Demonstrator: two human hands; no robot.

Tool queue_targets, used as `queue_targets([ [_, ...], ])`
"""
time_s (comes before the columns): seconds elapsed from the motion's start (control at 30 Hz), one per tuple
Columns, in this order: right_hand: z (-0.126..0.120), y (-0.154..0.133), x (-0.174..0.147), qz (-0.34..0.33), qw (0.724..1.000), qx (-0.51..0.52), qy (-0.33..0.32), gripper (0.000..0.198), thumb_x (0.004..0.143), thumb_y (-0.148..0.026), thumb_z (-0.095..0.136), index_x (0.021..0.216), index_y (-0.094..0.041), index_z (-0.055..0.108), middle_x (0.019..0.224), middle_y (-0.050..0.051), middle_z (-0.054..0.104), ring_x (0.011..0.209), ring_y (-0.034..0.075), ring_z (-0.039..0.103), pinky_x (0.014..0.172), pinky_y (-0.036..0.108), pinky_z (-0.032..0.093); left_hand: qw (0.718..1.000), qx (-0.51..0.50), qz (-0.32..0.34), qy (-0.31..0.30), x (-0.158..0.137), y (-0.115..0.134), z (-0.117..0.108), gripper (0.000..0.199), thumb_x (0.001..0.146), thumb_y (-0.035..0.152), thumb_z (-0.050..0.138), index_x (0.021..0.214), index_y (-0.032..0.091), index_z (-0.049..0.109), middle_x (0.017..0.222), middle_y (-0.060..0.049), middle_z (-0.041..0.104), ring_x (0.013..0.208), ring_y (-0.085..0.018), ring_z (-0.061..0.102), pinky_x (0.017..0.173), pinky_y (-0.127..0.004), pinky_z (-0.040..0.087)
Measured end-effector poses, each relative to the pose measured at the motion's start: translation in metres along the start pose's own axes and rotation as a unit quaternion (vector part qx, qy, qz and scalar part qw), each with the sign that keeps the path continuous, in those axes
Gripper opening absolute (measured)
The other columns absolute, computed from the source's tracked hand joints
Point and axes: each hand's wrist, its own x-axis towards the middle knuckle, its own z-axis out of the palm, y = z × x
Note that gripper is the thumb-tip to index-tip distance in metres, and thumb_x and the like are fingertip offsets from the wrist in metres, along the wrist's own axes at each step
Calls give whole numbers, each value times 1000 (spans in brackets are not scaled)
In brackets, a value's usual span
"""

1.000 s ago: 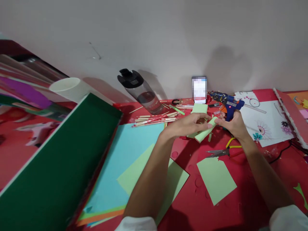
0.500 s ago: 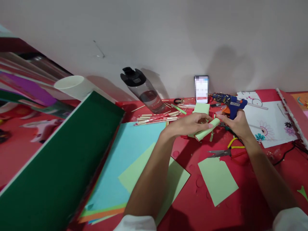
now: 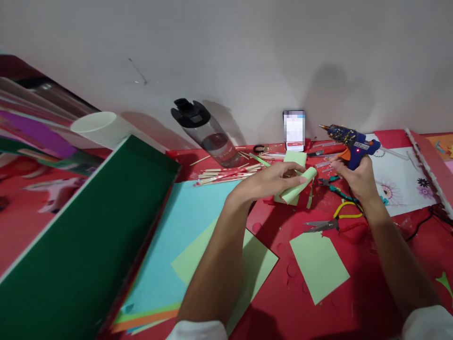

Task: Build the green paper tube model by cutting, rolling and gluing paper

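Observation:
In my left hand point(image 3: 276, 179) is a light green paper roll point(image 3: 300, 185), tilted, with my fingers pressed along its upper side. Beneath it lies a light green paper-covered piece point(image 3: 296, 159) with red showing at its edge. My right hand point(image 3: 360, 175) is wrapped around the grip of a blue hot glue gun point(image 3: 354, 145). Its nozzle points up and left, apart from the roll, and a small red light glows on its side. Teal-handled pliers point(image 3: 332, 185) and scissors point(image 3: 331, 224) with yellow and red handles lie below the glue gun.
A flat light green sheet point(image 3: 319, 267) lies in front. Blue paper point(image 3: 191, 212) and a standing green board point(image 3: 88, 226) are at left. Thin sticks point(image 3: 226, 174), a water bottle point(image 3: 212, 137) and a phone point(image 3: 294, 132) are near the wall. A black cable point(image 3: 421, 226) runs at right.
My right hand has moved the glue gun up and right, away from the roll. My left hand still holds the roll, nearly in place.

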Motion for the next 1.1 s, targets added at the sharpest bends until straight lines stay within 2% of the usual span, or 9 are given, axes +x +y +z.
queue_targets([
  [0.13, 4, -4, -3, 21, 998, 10, -62, 34, 76, -46, 87, 97, -22, 75, 96, 6, 77, 85, 24, 70, 80, 40, 61, 1000, 4, -4, 3, -1, -1, 0, 54, 89, 59, 69, 127, 21, 73, 105, -9, 75, 89, -25, 68, 65, -30, 49],
  [0.23, 10, -3, -5, 54, 996, -4, -70, 34, 76, -45, 87, 96, -21, 75, 92, 7, 77, 87, 25, 71, 80, 40, 62, 1000, -7, -13, 5, -2, 3, 1, 56, 88, 58, 69, 129, 20, 71, 109, -10, 75, 88, -25, 69, 62, -30, 49],
  [0.3, 12, 0, -5, 52, 996, -8, -69, 32, 78, -44, 86, 95, -20, 75, 89, 7, 77, 87, 26, 72, 80, 40, 62, 1000, -12, -15, 2, -2, 6, 2, 56, 87, 57, 71, 128, 19, 71, 111, -11, 75, 88, -25, 70, 60, -29, 49],
  [0.53, 13, 4, -6, 47, 997, -23, -58, 26, 80, -42, 84, 89, -20, 73, 82, 7, 75, 73, 23, 68, 71, 38, 60, 1000, -9, 2, -21, -2, 9, 3, 57, 89, 59, 67, 130, 19, 70, 113, -12, 76, 86, -25, 70, 60, -28, 49],
  [0.67, 12, 1, -6, 45, 998, -33, -43, 27, 79, -41, 83, 88, -19, 71, 82, 7, 74, 74, 22, 68, 71, 36, 59, 998, 50, -19, -43, -5, 15, 1, 63, 92, 62, 61, 135, 15, 66, 120, -13, 74, 90, -24, 68, 63, -28, 49],
  [0.77, 10, 1, -4, 40, 998, -35, -19, 26, 78, -41, 83, 86, -20, 70, 81, 6, 74, 75, 22, 68, 73, 36, 60, 995, 77, -23, -63, -7, 20, -1, 59, 95, 59, 57, 134, 15, 65, 118, -12, 73, 88, -22, 67, 64, -28, 48],
  [0.97, 2, 7, 1, 31, 999, 25, 20, 23, 80, -39, 83, 86, -20, 71, 77, 3, 70, 67, 18, 64, 70, 36, 60, 994, 80, 1, -77, -5, 14, -2, 60, 95, 57, 56, 137, 15, 63, 113, -12, 73, 81, -19, 65, 64, -28, 46],
  [1.1, -1, 9, 2, 25, 999, 20, 36, 24, 79, -37, 84, 89, -18, 74, 76, 1, 69, 65, 16, 61, 66, 33, 58, 991, 91, 34, -96, -3, 10, -2, 57, 95, 58, 58, 132, 16, 66, 114, -11, 72, 88, -20, 64, 69, -28, 48],
])
